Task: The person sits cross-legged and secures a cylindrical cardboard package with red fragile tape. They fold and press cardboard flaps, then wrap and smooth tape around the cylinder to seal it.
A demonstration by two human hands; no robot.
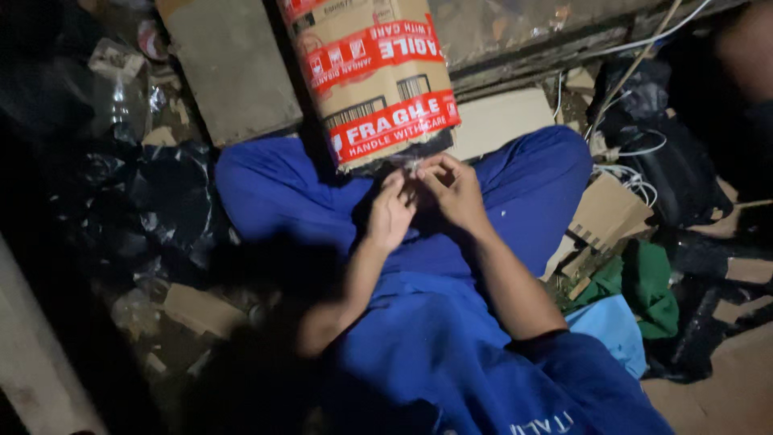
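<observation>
The single head-worn camera looked steeply down, close in, with the fingers point(415, 181) slightly above the frame's centre.

Taped cardboard box point(378, 76) blocking ahead of the hands, black bags point(153, 201) left, cables point(636, 153) right

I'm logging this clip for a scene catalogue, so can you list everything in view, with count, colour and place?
Cardboard box: one, brown with red-and-white tape bands, top centre, propped by the knees.
Flattened cardboard: several pieces, brown, right of the legs.
Black plastic bags: a heap, black, left side.
White cables: a few, white, upper right.
Green cloth: one, green, right.
Light blue cloth: one, pale blue, lower right.
Blue trousers: one pair, blue, centre, legs crossed.
Left hand: at the box's lower edge, fingers pinching something too small to tell.
Right hand: beside it, fingers meeting the left's.
</observation>
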